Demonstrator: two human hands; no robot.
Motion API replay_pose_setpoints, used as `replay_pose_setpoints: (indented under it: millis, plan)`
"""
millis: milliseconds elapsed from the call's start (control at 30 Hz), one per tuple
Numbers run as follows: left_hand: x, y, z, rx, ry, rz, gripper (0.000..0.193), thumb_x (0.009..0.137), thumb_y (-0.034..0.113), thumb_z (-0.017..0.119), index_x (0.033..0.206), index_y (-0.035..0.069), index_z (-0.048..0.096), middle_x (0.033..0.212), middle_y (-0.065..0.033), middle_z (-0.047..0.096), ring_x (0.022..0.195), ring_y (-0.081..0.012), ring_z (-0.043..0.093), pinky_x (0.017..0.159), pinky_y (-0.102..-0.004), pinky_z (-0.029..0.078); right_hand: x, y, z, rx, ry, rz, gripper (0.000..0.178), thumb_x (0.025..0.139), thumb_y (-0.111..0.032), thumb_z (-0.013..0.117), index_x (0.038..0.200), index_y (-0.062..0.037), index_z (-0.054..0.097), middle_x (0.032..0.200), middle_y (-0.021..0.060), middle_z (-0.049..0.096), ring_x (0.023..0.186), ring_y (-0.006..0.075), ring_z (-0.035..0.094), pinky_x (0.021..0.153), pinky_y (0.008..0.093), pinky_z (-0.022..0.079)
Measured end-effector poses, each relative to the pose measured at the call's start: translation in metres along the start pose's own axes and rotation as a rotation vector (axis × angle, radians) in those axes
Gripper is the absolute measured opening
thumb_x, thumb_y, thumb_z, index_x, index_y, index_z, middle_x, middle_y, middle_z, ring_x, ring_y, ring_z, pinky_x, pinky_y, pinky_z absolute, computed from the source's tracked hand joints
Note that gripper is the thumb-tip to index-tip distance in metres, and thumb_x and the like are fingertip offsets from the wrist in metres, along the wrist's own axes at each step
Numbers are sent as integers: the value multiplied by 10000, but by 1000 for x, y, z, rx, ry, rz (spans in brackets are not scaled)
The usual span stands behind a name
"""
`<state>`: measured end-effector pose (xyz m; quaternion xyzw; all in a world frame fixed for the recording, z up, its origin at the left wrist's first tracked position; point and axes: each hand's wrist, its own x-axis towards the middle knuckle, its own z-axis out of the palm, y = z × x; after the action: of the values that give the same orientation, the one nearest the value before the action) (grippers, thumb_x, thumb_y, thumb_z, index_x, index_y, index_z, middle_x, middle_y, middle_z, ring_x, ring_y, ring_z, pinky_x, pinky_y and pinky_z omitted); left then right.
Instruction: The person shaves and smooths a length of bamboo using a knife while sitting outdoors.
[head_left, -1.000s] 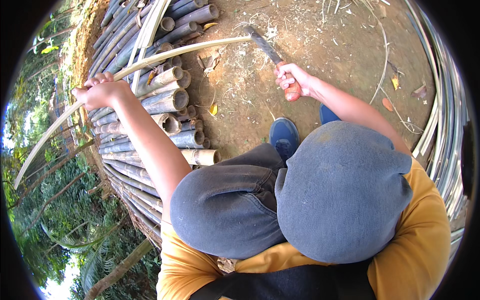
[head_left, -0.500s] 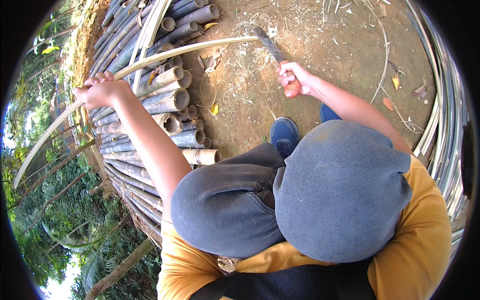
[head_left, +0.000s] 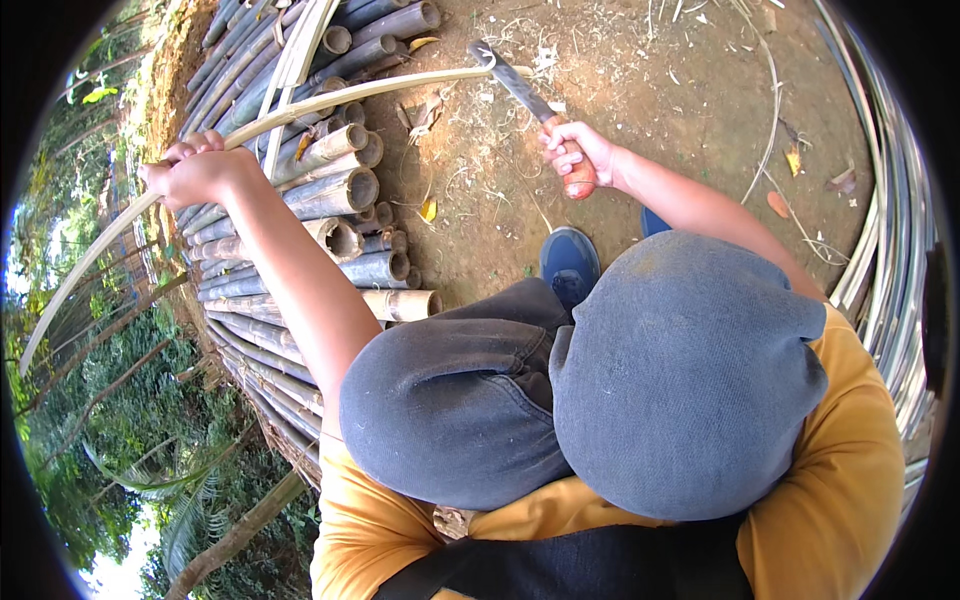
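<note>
- The left hand (head_left: 197, 172) has its fingers curled closed around a long pale strip (head_left: 360, 92); the palm and the stretch of strip inside the grip are hidden.
- From those fingers the strip runs two ways: one part bends down and outward to the left, its tip near the dark rim of the view; the other arches across toward the right hand (head_left: 578, 155).
- The right hand's fingers are wrapped round the wooden handle of a knife (head_left: 520, 92), the butt showing below them; part of the handle is covered by the grip, and how tightly it is pressed cannot be told.
- Beyond the right fingers, the dark blade points up and to the left and meets the strip near its tip. A small pale curl lies there, and a bit of pale wood shows past the blade; whether that is the strip's own end is hard to make out.
- Beneath and beside the left hand lie stacked bamboo poles (head_left: 345, 195), partly covered by the forearm; their far ends are hard to make out.
- Left of the right fingers, thin shavings (head_left: 480, 170) litter the ground, too fine to separate.
- Below the right hand are two blue shoes (head_left: 569, 262), one mostly hidden behind a grey-trousered knee (head_left: 690, 380).
- Far right of the right fingers, a bundle of long strips (head_left: 895, 260) is cut off by the rim.
</note>
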<state>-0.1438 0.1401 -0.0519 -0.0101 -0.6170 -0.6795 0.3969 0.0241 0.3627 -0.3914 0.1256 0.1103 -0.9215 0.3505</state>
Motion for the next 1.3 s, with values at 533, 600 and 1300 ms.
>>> replay_pose_setpoints:
  millis: [533,600,1300]
  plan:
    - [-6,4,-1,-9,-46,17,447,1021,351,335,643,140,220,537,11,260,419,-128,243,388,-284,185,0,13,25,101,-203,127,108,801,-51,504,835,-104,417,660,-45,429,425,-3,362,433,160,388]
    - [0,3,2,-28,-26,-23,460,1026,358,336,639,139,220,534,12,257,419,-129,236,389,-287,183,0,2,20,13,-190,94,99,825,-49,490,869,-88,411,673,-34,409,404,-21,334,364,142,336]
    - [-9,12,-1,-76,-26,-23,448,1040,331,375,655,121,286,515,16,315,388,-101,257,376,-276,189,-4,9,8,-50,149,-4,116,787,-46,515,856,-119,457,633,-65,431,430,7,361,510,219,425]
